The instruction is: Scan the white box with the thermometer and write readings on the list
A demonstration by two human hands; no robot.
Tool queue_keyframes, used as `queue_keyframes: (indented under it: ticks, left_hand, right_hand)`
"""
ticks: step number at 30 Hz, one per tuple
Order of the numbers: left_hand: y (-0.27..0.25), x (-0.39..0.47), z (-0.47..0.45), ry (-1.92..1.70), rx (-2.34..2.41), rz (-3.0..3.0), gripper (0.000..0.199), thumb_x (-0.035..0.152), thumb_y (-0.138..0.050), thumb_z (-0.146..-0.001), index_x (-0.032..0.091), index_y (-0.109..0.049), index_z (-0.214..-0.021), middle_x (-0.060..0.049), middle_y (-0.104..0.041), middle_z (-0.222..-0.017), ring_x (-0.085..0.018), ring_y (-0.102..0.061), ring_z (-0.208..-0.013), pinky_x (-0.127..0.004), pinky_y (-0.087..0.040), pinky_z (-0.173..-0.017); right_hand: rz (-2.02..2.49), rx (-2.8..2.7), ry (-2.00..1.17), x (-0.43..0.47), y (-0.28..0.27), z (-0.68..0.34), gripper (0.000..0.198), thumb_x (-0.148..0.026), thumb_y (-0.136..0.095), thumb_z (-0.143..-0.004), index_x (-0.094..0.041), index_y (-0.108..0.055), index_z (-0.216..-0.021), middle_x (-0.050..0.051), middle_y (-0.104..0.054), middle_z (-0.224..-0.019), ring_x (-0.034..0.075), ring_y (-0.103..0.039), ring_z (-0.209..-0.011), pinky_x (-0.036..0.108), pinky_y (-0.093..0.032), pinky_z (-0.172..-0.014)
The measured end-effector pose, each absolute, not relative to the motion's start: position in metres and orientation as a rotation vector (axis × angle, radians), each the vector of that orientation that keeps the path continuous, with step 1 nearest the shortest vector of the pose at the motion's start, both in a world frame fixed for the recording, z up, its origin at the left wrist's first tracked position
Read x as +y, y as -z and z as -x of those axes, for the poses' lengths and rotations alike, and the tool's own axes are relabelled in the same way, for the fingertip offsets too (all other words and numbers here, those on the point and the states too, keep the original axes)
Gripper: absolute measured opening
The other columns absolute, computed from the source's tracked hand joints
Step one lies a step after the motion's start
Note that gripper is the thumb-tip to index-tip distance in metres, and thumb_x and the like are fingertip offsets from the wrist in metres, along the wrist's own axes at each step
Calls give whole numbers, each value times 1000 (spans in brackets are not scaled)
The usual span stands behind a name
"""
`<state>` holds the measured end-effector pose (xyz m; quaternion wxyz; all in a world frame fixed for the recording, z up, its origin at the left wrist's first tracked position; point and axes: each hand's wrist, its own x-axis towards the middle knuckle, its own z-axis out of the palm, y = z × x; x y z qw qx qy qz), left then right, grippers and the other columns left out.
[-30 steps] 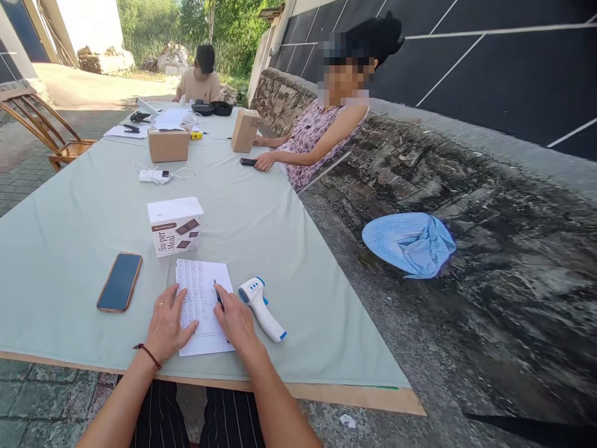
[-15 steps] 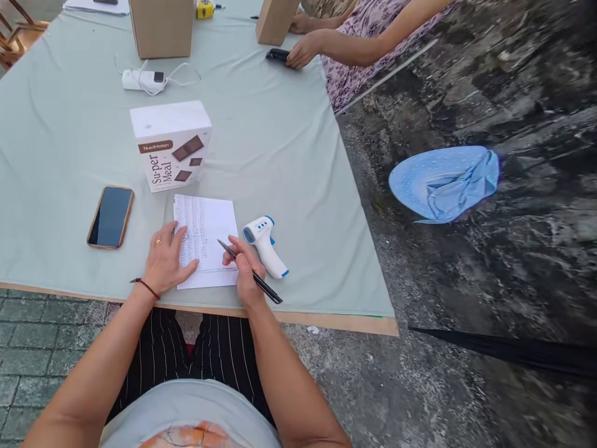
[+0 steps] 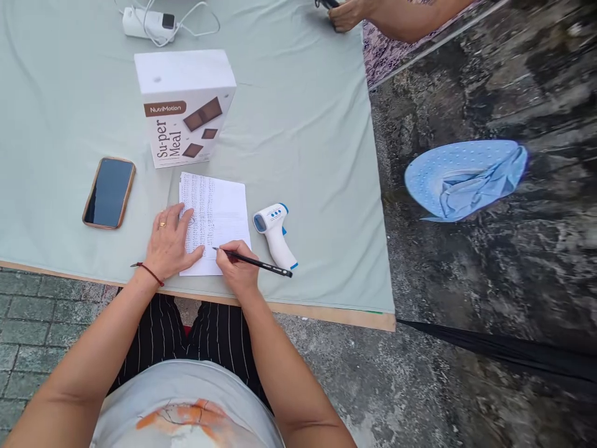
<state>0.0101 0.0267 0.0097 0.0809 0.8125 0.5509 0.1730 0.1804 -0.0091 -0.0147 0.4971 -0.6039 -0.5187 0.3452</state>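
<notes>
A sheet of paper (image 3: 228,211) with columns of small handwriting lies on the table near its front edge. My left hand (image 3: 171,246) rests flat on the sheet's left side, thumb spread from the fingers. In my right hand (image 3: 237,269) is a black pen (image 3: 261,264), its tip at the lower middle of the paper, by the end of the written columns. Just right of the sheet lies a white and blue infrared thermometer (image 3: 274,233). Behind the paper stands a white "Su-per Meal" box (image 3: 186,118). A phone (image 3: 109,193) with a dark screen lies to the left.
A white power strip (image 3: 149,25) with a tangled cable sits farther back on the cloth-covered table (image 3: 308,143). At the top right another person's hand (image 3: 349,14) holds a black object. A blue hat (image 3: 466,177) rests on the rock beyond the table.
The view has tilted down and closer. My right hand has shifted left and brought the pen tip onto the paper by the written columns. My left hand stays on the sheet.
</notes>
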Motion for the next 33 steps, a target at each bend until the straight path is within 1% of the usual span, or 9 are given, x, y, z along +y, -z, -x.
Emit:
queue_keyframes:
  ticks: [10,20,33]
  left_hand:
    - [-9,26,-12,-546,1630,-2418,69,44,-64,-77,12,-44,-135,-23,-48,-141,-39,-44,-134,-55,-31,-114]
    - [-8,25,-13,-531,1636,-2405,69,44,-64,-77,13,-43,-135,-23,-47,-142,-40,-43,-134,-56,-30,-114]
    - [-8,26,-13,-551,1627,-2376,69,42,-65,-77,14,-42,-136,-23,-46,-143,-40,-42,-135,-58,-29,-114]
  right_hand:
    - [1486,-1356,-827,-10,10,-182,12,-31,-57,-76,-22,-62,-69,-4,-58,-56,12,-50,-51,26,-44,-54]
    - [1512,-1401,-825,-10,12,-182,14,-34,-57,-77,-22,-61,-70,-4,-61,-59,13,-53,-53,28,-46,-58]
    - [1528,-1445,-795,-9,12,-182,14,-33,-55,-77,-23,-60,-70,-3,-62,-60,14,-54,-54,28,-45,-58]
